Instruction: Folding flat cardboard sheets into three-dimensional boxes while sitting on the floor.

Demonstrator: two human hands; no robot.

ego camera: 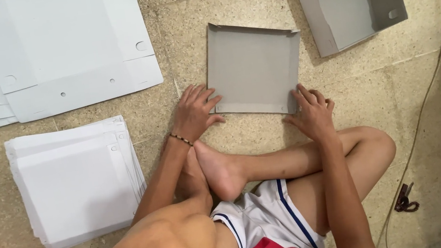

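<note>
Sitting cross-legged here, both arms stretched forward and down past the knees. Left hand (195, 112) is palm-down with the fingers spread flat and pointing up-right, thumb out to the side — there's a beaded bracelet (181, 140) on that wrist. Right hand (311, 111) is further out to the right, fingers half curled and pressing down at the tips, wrist bent a bit. Neither hand is closed around anything — both just pressed flat.

soft even indoor light, faint shadows, sharp focus, right edge dim, no glare.
</note>
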